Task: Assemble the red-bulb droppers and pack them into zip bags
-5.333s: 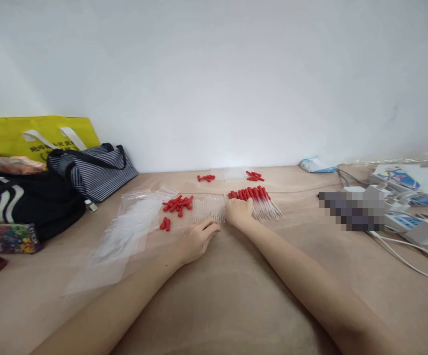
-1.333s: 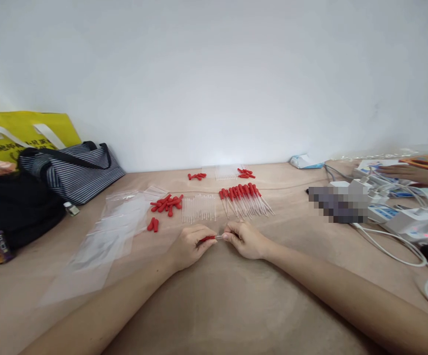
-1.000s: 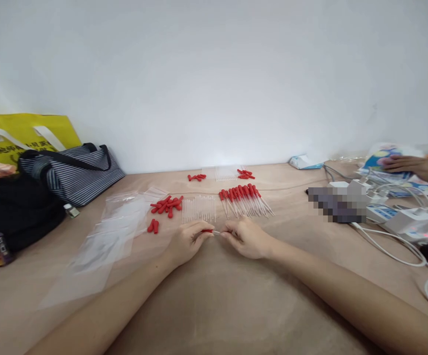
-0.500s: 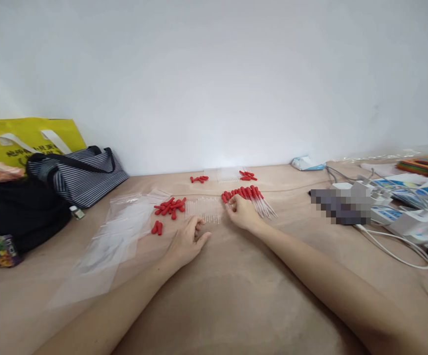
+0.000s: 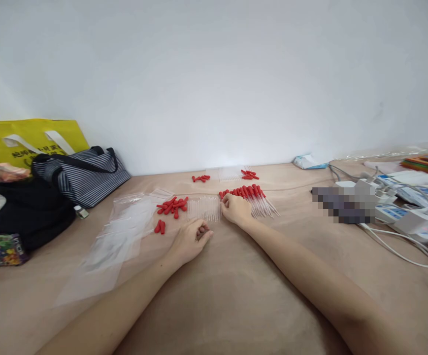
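My right hand (image 5: 237, 209) has its fingertips pinched together at the right end of a row of thin glass dropper tubes (image 5: 203, 209); what they hold, if anything, is hidden. Beside and behind it lies a row of droppers (image 5: 260, 202), their red rubber bulbs pointing away from me. My left hand (image 5: 190, 240) rests on the table just in front of the tubes, fingers loosely curled, thumb apart, with nothing visible in it. To its left are a pile of loose red rubber bulbs (image 5: 172, 207) and a smaller group of bulbs (image 5: 159, 227).
Clear plastic bags (image 5: 106, 246) lie at left, near a small bottle (image 5: 81, 212), a striped bag (image 5: 88, 175) and a black bag (image 5: 47, 212). More tubes (image 5: 229, 173) and red bulbs (image 5: 249, 175) lie by the wall. Cables, a power strip (image 5: 390, 214) and a blurred dark object (image 5: 341, 204) are at right.
My right hand has shifted slightly left, from over the red bulbs to the right end of the tube row. My left hand has stayed nearly in place. The view has turned slightly.
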{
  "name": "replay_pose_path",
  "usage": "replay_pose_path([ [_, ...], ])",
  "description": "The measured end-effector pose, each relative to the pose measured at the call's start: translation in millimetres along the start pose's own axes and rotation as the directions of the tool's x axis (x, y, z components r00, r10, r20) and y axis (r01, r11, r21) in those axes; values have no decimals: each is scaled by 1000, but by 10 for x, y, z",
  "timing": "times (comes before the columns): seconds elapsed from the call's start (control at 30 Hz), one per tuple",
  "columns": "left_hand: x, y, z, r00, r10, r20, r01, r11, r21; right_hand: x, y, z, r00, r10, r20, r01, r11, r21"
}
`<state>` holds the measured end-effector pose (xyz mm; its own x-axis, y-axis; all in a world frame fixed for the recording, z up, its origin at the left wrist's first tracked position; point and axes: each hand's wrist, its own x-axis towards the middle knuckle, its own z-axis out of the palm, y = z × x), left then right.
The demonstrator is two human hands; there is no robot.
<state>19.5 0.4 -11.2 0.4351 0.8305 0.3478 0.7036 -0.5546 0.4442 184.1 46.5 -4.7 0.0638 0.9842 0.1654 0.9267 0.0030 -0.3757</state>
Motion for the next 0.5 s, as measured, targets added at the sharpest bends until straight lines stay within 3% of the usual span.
replay_pose_path([
  [0.5,23,0,-13,1000,-8,-29,8,1000,-17,-65,-141,-72,998,10,54,-2,990,-143],
])
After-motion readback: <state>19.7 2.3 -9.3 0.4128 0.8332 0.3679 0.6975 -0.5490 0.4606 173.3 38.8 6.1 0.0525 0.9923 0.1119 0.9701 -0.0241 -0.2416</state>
